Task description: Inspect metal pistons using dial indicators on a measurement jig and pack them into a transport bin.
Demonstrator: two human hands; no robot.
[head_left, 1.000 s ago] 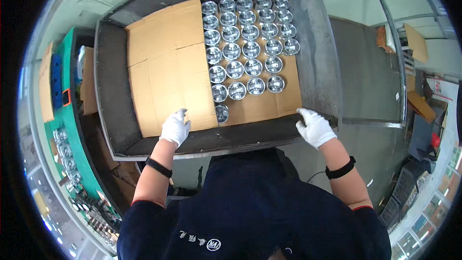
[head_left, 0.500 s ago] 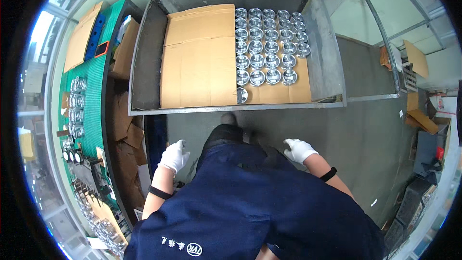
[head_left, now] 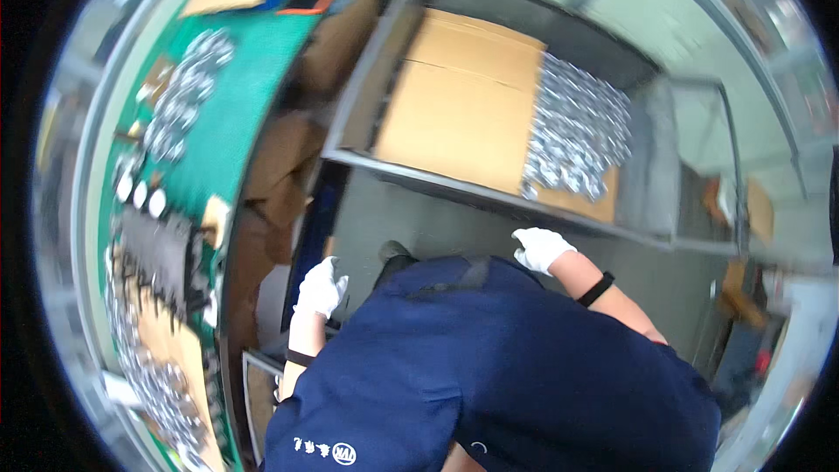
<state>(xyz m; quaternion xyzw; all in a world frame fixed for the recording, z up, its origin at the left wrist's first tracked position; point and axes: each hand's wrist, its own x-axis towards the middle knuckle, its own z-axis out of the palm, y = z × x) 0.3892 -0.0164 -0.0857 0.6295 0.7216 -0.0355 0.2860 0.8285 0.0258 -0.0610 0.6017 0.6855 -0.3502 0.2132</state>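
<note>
My left hand (head_left: 322,287), in a white glove, hangs beside the bench's near side with its fingers loosely bent and thumb apart, holding nothing. On the right, my gloved right hand (head_left: 542,249) hovers in front of the box's front rim. Its fingers are also loosely apart, and nothing is in them. Ahead stands a large grey metal box (head_left: 402,170). Rows of shiny metal pistons (head_left: 581,127) fill its right part, blurred by motion. A sheet of brown cardboard (head_left: 463,96) covers the left part.
Along the left runs a workbench with a green mat (head_left: 227,122). On it are a group of pistons (head_left: 183,100), dial gauges (head_left: 140,195), a dark fixture (head_left: 156,249) and more metal parts (head_left: 166,393). Cardboard (head_left: 284,157) is stored under the bench. A metal frame (head_left: 734,149) adjoins the box.
My view has turned left, so the bench looms larger and the box appears tilted and farther right. Both hands remain empty at my sides, little changed in pose.
</note>
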